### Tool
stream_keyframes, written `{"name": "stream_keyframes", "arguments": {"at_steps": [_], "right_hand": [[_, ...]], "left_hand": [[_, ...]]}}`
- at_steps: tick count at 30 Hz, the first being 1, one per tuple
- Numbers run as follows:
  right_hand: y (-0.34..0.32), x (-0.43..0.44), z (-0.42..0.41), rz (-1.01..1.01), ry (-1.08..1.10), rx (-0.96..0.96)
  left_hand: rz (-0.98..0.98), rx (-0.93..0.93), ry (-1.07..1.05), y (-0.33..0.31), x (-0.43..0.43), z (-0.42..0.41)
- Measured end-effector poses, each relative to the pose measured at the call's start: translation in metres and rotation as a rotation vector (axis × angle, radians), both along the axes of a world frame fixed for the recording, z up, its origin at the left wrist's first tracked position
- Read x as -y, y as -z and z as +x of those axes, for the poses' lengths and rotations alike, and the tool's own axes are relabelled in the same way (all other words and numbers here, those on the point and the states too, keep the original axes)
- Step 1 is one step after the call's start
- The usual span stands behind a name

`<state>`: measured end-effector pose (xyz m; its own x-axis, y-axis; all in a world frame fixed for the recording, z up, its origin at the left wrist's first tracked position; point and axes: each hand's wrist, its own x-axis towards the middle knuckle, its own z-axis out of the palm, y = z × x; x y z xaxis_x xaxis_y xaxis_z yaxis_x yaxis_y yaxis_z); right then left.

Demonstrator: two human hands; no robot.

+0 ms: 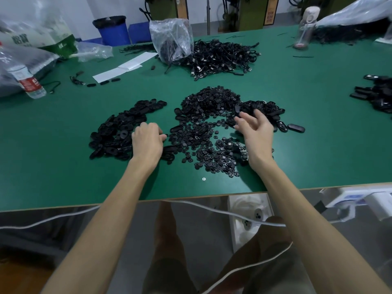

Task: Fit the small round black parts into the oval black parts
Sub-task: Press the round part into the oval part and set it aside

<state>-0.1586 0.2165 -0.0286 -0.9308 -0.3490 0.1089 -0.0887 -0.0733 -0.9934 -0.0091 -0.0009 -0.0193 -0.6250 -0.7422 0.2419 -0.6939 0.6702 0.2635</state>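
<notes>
Small round black parts (212, 145) lie spread and heaped in the middle of the green table (63, 177). Oval black parts form one pile on the left (118, 132) and another on the right (265, 109). My left hand (147, 142) rests knuckles up at the right edge of the left oval pile. Its fingers are curled under, and no part shows in them. My right hand (257, 132) hovers over the near edge of the right oval pile, with its fingers loosely spread and nothing in them. A few loose ovals (296, 127) lie right of it.
A heap of black cables (222, 58) and a plastic bag (171, 39) sit behind the parts. A water bottle (27, 81) lies at the left, and another bottle (306, 26) stands at the back right. More black parts (375, 94) lie at the right edge. A white cable (212, 211) crosses below the table's front edge.
</notes>
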Motion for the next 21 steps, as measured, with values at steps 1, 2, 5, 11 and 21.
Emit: {"name": "stream_keyframes", "arguments": {"at_steps": [1,2,5,11,21], "right_hand": [[-0.001,0.001,0.002,0.101,-0.039,-0.113],[-0.002,0.002,0.005,0.195,-0.092,-0.219],[-0.001,0.007,0.008,0.430,-0.257,-0.400],[0.004,0.013,0.006,0.691,-0.317,-0.527],[0.003,0.013,0.008,0.586,-0.289,-0.523]], "left_hand": [[-0.006,0.004,0.006,0.000,0.000,0.000],[0.000,-0.001,0.010,0.000,0.000,0.000],[0.070,-0.078,0.033,-0.001,0.000,0.001],[0.090,-0.358,0.136,0.002,-0.013,0.004],[0.102,-0.438,0.145,0.003,-0.007,0.002]]}}
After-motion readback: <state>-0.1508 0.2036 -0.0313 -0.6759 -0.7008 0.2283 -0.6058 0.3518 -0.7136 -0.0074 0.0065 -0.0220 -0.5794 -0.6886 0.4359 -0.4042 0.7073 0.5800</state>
